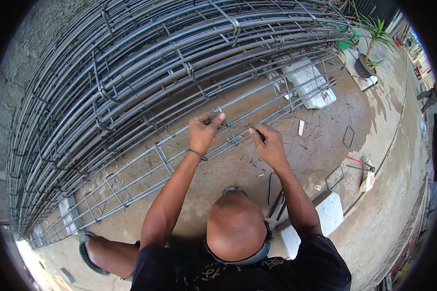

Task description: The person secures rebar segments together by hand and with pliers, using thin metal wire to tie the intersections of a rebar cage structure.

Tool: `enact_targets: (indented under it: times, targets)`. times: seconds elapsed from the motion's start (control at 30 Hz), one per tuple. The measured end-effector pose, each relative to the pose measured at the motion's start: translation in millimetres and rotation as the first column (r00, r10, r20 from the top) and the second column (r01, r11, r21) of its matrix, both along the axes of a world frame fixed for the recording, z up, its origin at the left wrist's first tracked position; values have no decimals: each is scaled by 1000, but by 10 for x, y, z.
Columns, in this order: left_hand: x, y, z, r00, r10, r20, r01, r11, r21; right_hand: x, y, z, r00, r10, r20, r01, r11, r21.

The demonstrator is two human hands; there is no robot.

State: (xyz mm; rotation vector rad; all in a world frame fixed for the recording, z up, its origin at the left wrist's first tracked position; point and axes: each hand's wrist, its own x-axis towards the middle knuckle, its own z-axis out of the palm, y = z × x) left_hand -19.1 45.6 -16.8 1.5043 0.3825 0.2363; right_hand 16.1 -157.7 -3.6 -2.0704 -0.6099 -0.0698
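Observation:
A long, narrow rebar cage (148, 156) lies slantwise before me, its ribbed bars joined by square steel stirrups. My left hand (205, 130) is closed at the cage's far bar, with thumb and fingers pinched on the upper corner of a stirrup (229, 131). Just right of that stirrup, above the nearer bars, my right hand (268, 144) has its thumb and forefinger drawn together. Something thin and dark seems to be at those fingertips, too small to name. A dark band circles my left wrist.
Stacked rebar cages (145, 63) rise along the far side. A pale block (308, 83) supports the cage's right end; another block (329, 213) is by my right knee. Loose stirrups (348, 137), a red-handled tool (361, 164) and a potted plant (363, 67) are to the right.

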Motion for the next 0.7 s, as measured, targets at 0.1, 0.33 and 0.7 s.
enact_targets:
  times: [0.1,0.33,0.7]
  targets:
    - [180,61,78,990,130,51,-138,838,528,354,-208,74,999,-29,-16,26,987,-160]
    - [463,535,-170,868,0,-496,270,839,473,557,143,-190,982,136,134,-79,929,-360]
    - [427,574,-189,872,32,-489,280,787,550,716,315,-23,971,207,122,-118,854,-507]
